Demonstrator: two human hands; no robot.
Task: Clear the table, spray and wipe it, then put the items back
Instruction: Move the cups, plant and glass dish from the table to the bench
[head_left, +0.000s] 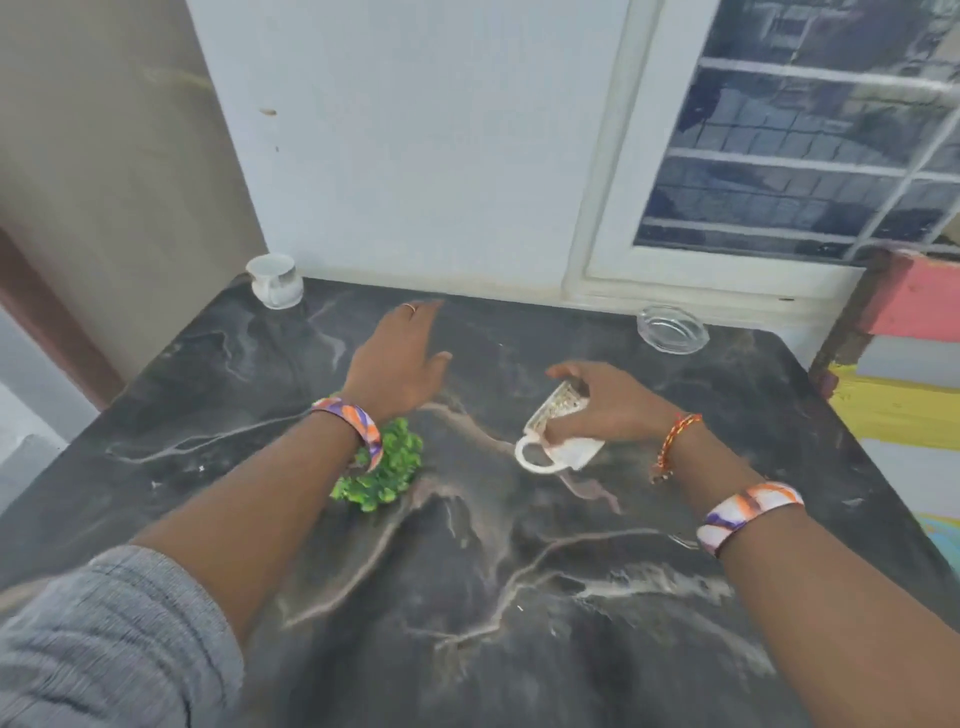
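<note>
Dark marble table (467, 597): right hand (608, 405) grips tilted mug (558, 436) (partly hidden), left hand (400, 358) spread.

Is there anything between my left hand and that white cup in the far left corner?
Nothing visible. The left hand hovers open over bare dark tabletop, and the stretch toward the white cup is bare. The green plant lies nearer you, under the wrist, off that path.

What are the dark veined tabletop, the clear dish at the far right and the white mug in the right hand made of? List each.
Dark veined tabletop: polished marble or a marble-look laminate, going by its pale veins.
Clear dish: probably glass, see-through.
White mug held by the right hand: likely glazed ceramic, glossy.
</note>
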